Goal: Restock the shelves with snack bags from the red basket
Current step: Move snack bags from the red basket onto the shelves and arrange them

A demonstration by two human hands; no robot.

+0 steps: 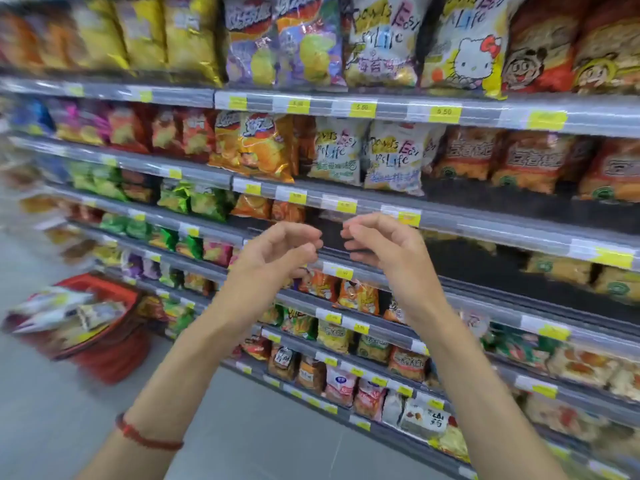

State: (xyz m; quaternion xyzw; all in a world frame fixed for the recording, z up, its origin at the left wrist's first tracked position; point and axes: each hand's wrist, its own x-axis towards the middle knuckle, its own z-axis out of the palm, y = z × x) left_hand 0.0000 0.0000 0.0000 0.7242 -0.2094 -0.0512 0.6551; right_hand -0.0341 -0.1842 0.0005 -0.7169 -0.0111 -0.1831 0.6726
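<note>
Both hands, left hand (280, 247) and right hand (377, 244), hover empty, fingers loosely curled, before the shelf (485, 230) front edge, while the snack bags (62, 306) lie heaped in the red basket (114, 358) on the floor, low to my left, nearer my left hand.

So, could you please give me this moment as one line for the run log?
left hand: empty, loosely curled | right hand: empty, loosely curled | red basket: on floor at left, holds snack bags
</note>
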